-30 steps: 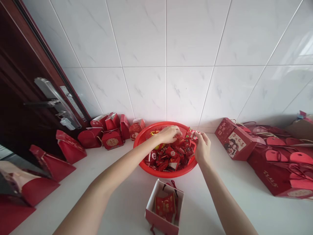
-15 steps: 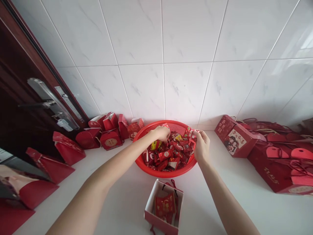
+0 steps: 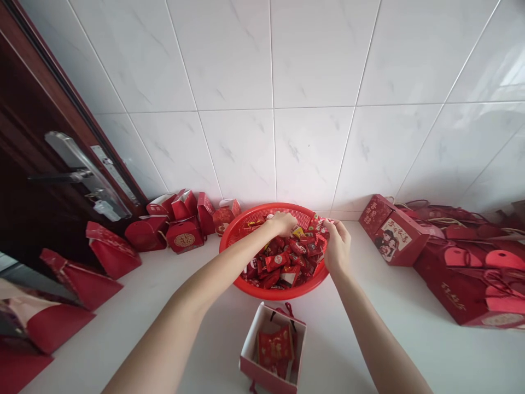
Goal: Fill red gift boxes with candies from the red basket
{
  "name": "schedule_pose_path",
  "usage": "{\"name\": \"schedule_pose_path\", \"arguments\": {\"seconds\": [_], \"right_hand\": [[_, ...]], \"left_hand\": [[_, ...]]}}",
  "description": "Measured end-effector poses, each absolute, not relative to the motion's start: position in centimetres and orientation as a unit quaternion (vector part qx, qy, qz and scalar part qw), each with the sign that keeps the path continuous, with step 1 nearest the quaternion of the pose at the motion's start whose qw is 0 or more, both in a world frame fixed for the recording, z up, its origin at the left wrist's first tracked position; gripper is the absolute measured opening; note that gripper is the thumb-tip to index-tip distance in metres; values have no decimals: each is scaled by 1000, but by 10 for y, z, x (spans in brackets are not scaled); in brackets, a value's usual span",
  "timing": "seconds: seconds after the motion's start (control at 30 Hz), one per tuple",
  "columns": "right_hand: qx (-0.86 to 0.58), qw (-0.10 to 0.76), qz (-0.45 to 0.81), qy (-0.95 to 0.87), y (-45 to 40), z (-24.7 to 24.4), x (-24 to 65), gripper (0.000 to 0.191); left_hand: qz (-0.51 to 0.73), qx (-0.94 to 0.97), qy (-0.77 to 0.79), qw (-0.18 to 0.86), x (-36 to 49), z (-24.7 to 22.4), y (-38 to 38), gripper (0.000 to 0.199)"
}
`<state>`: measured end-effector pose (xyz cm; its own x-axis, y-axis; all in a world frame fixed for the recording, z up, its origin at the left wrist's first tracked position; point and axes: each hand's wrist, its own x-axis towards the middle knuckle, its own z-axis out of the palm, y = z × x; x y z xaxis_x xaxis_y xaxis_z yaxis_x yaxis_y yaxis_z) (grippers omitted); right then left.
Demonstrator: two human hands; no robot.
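Note:
A red plastic basket [image 3: 281,295] holds a heap of wrapped candies [image 3: 293,257], mostly red with a few yellow wrappers. Over the back part of the heap is my left hand [image 3: 284,223], its fingers curled down and closed; what they hold is hidden. At the basket's right rim, my right hand [image 3: 339,243] pinches a red-and-white printed candy packet [image 3: 318,223] between thumb and fingers. In front of the basket stands an open gift box [image 3: 246,342] with white inner walls and a dark red cord. Several red packets [image 3: 275,346] lie inside it.
Small red boxes [image 3: 184,232] and taller red bags [image 3: 110,251] line the left side by a dark door with a metal handle [image 3: 88,169]. On the right are a printed red box [image 3: 389,232] and larger red gift boxes [image 3: 467,284]. White wall tiles [image 3: 311,153] rise behind.
My left hand has moved right across the candies, closer to my right hand. It has uncovered candies at the basket's back left. My right hand keeps its pinch on the packet.

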<state>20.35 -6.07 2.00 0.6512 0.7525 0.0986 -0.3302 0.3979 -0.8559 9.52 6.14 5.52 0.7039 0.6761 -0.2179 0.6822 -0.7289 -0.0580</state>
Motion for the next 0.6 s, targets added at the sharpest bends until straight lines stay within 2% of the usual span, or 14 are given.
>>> {"name": "schedule_pose_path", "arguments": {"seconds": [0.13,0.43,0.6], "right_hand": [[-428,801,339,-246,-60,19,204,24],[-426,808,329,-241,-58,17,204,24],[-430,806,321,-251,-57,15,205,26]], "left_hand": [[-98,939,329,14,104,44,65,31],[-93,946,307,34,111,23,67,39],[-82,942,324,27,112,22,68,33]]}}
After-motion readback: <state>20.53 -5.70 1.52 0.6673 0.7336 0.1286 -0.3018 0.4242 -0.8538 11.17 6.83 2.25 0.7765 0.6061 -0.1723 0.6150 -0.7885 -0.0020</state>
